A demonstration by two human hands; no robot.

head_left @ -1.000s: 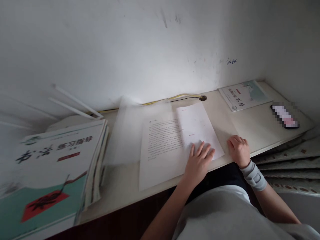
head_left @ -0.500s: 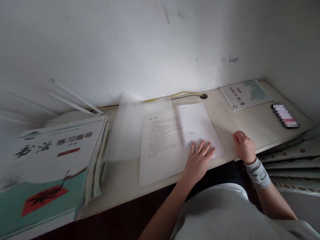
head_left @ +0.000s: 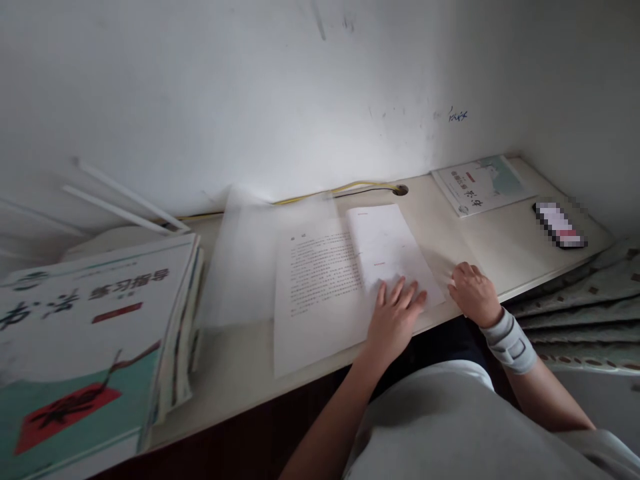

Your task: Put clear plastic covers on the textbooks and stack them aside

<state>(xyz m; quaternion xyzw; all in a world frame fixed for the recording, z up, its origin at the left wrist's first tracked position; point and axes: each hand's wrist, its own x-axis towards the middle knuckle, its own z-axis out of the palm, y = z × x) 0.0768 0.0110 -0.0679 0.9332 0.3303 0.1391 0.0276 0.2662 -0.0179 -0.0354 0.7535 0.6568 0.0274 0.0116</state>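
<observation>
My left hand (head_left: 395, 320) lies flat with spread fingers on the lower part of a white paper (head_left: 395, 240) bearing small red print. This paper overlaps the right side of a sheet of printed text (head_left: 320, 287); I cannot tell whether the two are joined. Just right of the paper's lower right corner, my right hand (head_left: 475, 292) rests by the desk edge, fingers curled in and nothing seen in them. A grey wrist support (head_left: 511, 341) wraps that wrist. Left of the text sheet is a translucent sheet (head_left: 240, 280).
A stack of calligraphy workbooks (head_left: 95, 300) stands at the left of the desk (head_left: 230, 393). Another workbook (head_left: 483, 185) lies at the back right, near a phone (head_left: 559, 225). Cables (head_left: 360, 183) run along the wall to a hole (head_left: 401, 190). Patterned fabric (head_left: 590, 307) hangs at the right.
My right hand has shifted left toward the paper's corner, its fist loosening a little. My left hand stays on the paper. The view has turned slightly.
</observation>
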